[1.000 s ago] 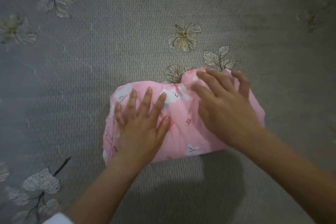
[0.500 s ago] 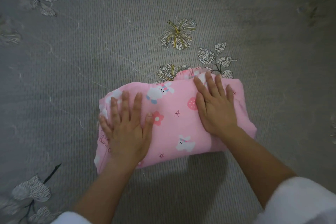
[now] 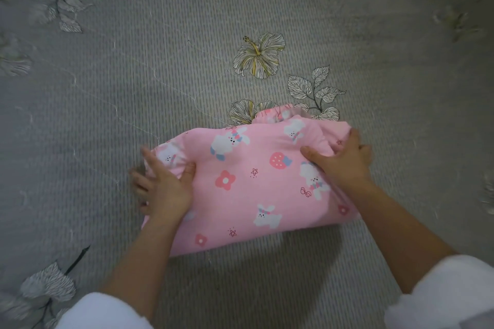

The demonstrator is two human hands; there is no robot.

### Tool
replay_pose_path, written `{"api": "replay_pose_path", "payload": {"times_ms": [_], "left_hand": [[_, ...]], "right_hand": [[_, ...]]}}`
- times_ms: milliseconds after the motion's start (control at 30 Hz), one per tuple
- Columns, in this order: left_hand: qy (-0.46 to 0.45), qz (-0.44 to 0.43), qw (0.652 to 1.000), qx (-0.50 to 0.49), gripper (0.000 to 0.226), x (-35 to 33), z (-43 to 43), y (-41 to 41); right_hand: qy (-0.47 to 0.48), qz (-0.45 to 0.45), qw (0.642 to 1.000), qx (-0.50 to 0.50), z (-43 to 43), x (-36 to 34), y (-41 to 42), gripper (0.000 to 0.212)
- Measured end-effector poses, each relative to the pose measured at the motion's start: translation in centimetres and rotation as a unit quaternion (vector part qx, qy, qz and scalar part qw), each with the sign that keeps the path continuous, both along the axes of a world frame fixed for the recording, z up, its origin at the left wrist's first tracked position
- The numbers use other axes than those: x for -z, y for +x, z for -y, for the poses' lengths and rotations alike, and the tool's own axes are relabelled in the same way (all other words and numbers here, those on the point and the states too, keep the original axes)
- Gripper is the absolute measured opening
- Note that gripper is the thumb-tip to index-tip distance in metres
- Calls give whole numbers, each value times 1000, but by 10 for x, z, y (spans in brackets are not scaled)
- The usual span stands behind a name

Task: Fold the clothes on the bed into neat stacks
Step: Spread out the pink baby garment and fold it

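On the grey bed (image 3: 160, 75), printed with flowers and leaves, lies a folded pink garment (image 3: 248, 184) with rabbits and strawberries, in the middle of the view. The left hand (image 3: 163, 184) grips its left edge, thumb on top and fingers curled round the side. The right hand (image 3: 344, 163) grips the right edge the same way, thumb pressed into the cloth, bunching it. White sleeves (image 3: 443, 294) show at the bottom corners.
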State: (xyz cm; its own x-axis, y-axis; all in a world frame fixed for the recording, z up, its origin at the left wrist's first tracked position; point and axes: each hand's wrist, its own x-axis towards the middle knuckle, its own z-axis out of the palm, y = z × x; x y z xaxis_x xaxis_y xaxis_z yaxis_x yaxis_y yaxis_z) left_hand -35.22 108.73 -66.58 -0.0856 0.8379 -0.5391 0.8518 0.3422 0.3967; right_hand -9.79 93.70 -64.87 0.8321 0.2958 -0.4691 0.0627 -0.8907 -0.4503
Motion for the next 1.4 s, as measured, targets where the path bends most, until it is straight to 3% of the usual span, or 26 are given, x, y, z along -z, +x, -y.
{"api": "replay_pose_path", "payload": {"times_ms": [100, 167, 300, 367, 467, 733, 867, 1400], "left_hand": [[23, 17, 999, -45, 111, -6, 1, -7], [14, 58, 994, -96, 108, -9, 4, -17], [-77, 160, 966, -188, 60, -19, 9, -52], [-114, 175, 962, -174, 49, -31, 12, -69], [-100, 205, 964, -136, 26, -62, 14, -79], [-41, 315, 948, -32, 8, -176, 29, -47], [-72, 331, 941, 22, 10, -216, 60, -25], [-64, 401, 889, 209, 24, -299, 291, 135]], "right_hand": [[13, -72, 996, 46, 1, -8, 0, 101], [5, -138, 987, 78, 4, -19, -2, 85], [0, -216, 971, 100, 22, -45, -16, 53], [18, -215, 971, 108, 34, -60, -26, 43], [70, -194, 971, 120, 54, -87, -42, 27], [152, -124, 968, 156, 121, -187, -52, 26], [168, -94, 968, 161, 168, -232, -40, 27], [247, -18, 935, 254, 476, -315, 26, 26]]}}
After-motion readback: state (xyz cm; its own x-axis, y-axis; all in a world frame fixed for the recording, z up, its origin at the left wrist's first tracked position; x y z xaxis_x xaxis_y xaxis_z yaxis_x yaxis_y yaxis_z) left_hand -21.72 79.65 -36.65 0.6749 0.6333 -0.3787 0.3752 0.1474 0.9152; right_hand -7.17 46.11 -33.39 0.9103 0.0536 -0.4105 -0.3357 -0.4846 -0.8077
